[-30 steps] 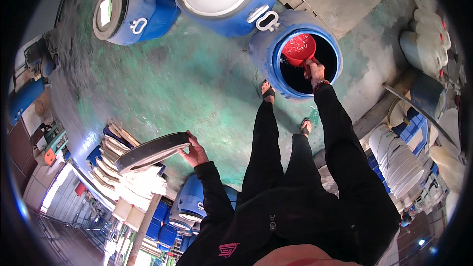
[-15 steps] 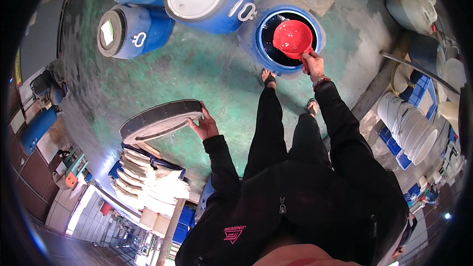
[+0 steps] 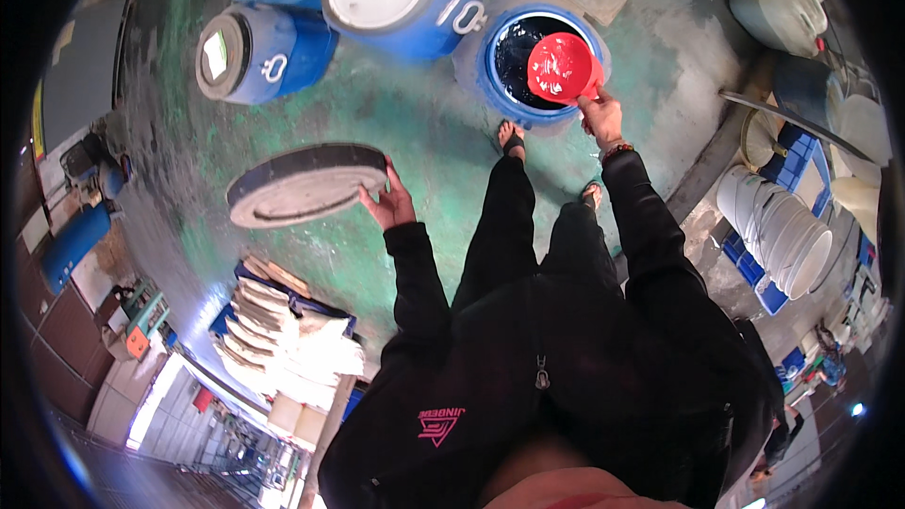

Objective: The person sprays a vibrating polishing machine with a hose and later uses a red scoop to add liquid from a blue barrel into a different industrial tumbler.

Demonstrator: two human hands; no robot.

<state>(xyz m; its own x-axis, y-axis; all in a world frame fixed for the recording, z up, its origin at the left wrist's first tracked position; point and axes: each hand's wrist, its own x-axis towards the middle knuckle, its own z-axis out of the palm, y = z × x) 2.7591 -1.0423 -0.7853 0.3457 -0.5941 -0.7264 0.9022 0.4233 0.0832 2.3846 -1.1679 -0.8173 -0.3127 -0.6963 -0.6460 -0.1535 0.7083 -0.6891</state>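
My right hand (image 3: 601, 118) is closed round the handle of a red plastic ladle (image 3: 560, 68). The ladle's bowl is over the mouth of an uncovered blue drum (image 3: 500, 61), which holds dark, shiny liquid (image 3: 517, 47). Light glints inside the bowl; whether liquid lies in it I cannot tell. Off to the left, my left hand (image 3: 390, 203) grips the edge of a round grey drum lid (image 3: 306, 190). The lid hangs tilted above the floor, its ridged face toward me, with the thumb on the near face and fingers at the rim.
Several lidded blue drums (image 3: 401, 0) stand at the far left of the uncovered one. Stacked white sacks (image 3: 283, 330) lie at near left. On the right are nested white buckets (image 3: 778, 231), blue crates (image 3: 797, 165) and cloudy jerrycans (image 3: 778, 14). Green painted floor (image 3: 377, 118) spreads between.
The lid in my left hand has risen farther from me and turned to show more of its face. My right hand has shifted the ladle slightly toward the drum's right rim.
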